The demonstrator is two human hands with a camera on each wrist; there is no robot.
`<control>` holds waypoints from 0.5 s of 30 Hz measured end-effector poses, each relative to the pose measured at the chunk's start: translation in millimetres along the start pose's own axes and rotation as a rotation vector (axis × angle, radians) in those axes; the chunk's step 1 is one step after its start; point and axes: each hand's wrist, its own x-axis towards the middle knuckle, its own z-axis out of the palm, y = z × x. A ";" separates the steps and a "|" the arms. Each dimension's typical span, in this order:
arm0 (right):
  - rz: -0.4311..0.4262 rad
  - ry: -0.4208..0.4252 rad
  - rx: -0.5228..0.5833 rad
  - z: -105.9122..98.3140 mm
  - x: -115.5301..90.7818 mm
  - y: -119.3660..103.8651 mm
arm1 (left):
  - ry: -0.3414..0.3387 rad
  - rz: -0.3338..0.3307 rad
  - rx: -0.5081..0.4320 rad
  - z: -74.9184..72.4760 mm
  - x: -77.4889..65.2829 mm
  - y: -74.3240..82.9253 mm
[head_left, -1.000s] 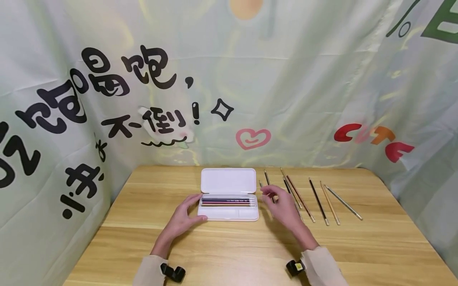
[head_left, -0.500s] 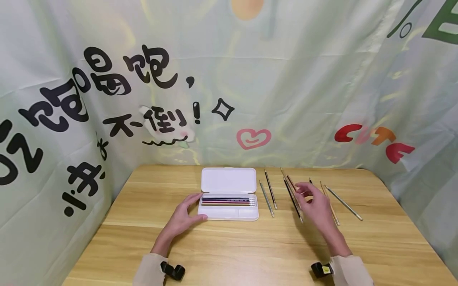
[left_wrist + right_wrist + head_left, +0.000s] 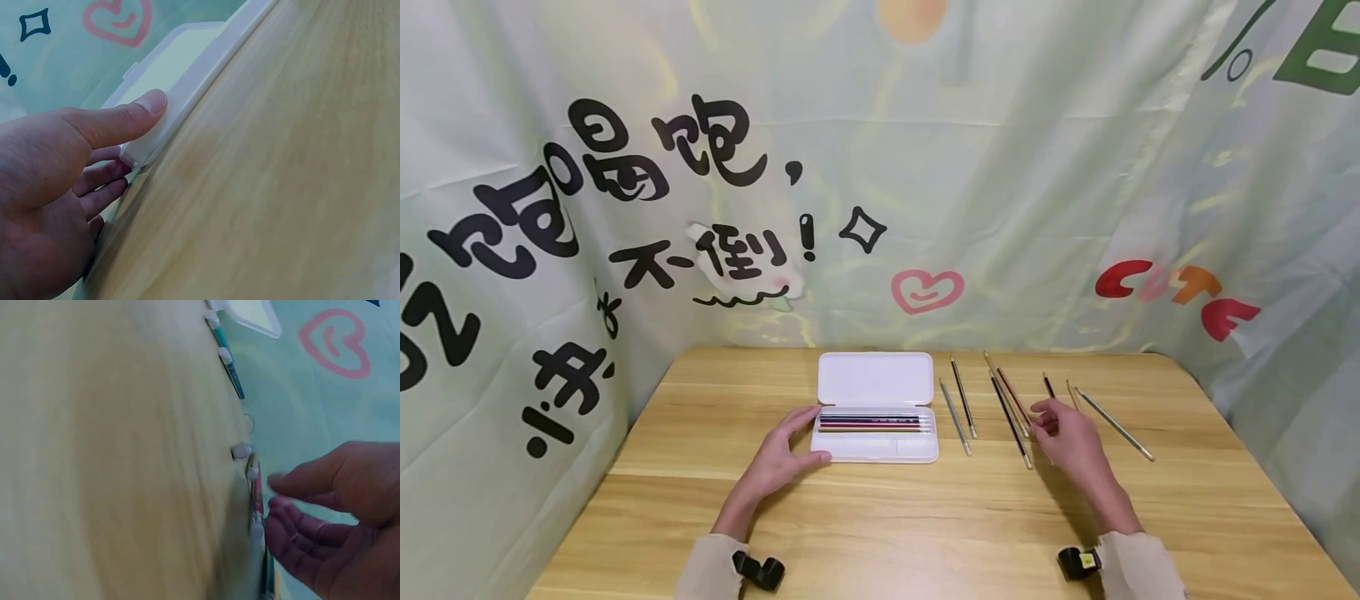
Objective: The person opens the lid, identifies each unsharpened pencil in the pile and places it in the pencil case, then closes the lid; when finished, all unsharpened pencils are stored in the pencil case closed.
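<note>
A white pencil case (image 3: 857, 450) lies with its lid (image 3: 876, 378) back, several pencils (image 3: 869, 423) side by side in its rear compartment. My left hand (image 3: 781, 454) holds the case's left end; in the left wrist view the thumb (image 3: 140, 115) lies on the front rim and the other fingers are at the end wall. My right hand (image 3: 1072, 437) is by the end of a reddish-brown pencil (image 3: 1011, 392), thumb and fingers bent with a gap between them. In the right wrist view the red pencil (image 3: 257, 494) is just beyond the fingertips.
Right of the case, a grey pencil (image 3: 955, 417) and a black pencil (image 3: 964, 400) lie loose. Another black pencil (image 3: 1009, 421) lies beside the reddish-brown one. Farther right are a partly covered black pencil (image 3: 1048, 385) and a grey-green pencil (image 3: 1115, 423). A printed curtain (image 3: 1000, 208) hangs behind the table (image 3: 880, 517).
My right hand has moved right, from beside the case past the near pencils, then slightly toward me along the reddish-brown pencil. The left hand stays on the case.
</note>
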 end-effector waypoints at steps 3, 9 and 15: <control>0.002 -0.021 -0.019 1.9 -0.5 1.9 | -0.001 0.004 -0.002 0.2 0.3 0.6; -0.008 -0.025 -0.053 2.4 -0.8 3.9 | -0.002 0.011 0.000 0.2 0.8 1.2; -0.016 -0.008 -0.070 3.2 -1.2 4.1 | -0.004 -0.004 0.000 0.2 0.3 0.2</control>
